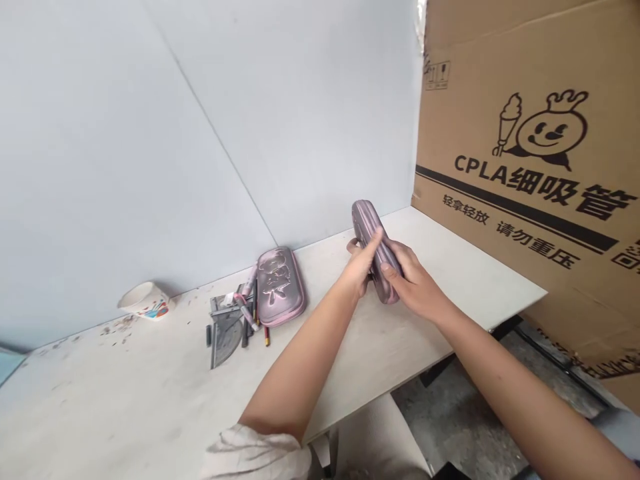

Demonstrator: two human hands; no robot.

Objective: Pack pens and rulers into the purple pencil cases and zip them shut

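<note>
Left hand (361, 263), right hand (413, 283) around ribbed mauve case (367, 223)

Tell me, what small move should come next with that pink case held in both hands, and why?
Probably ease its two halves apart. The left hand and right hand both grip the pink case edge-on above the table, it looks closed, and pens lie loose beside the second case.

Bare desk (125, 400) lies open at front left; a cardboard box (530, 167) walls the right, stationery clutter (235, 323) sits mid-left.
</note>
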